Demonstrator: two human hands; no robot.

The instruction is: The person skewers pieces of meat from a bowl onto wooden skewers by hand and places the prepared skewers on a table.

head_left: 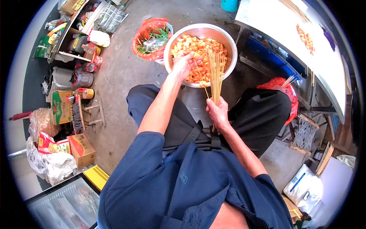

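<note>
Lone skewer [199, 74] angled over the bowl [233, 49] of chunks [183, 45]
Right hand [217, 110] clasps the skewer bundle [216, 72]; I cannot tell whether the left hand [182, 65] pinches a chunk. Best brace the lone skewer low and press chunks on straight, clear of the tip.

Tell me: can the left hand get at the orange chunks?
Probably yes: the left hand hangs over the metal basin, whose open top leaves the orange chunks free to reach.

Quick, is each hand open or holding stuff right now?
Left hand: over the bowl; can't tell if its grip is holding anything.
Right hand: closed, holding sticks.
</note>
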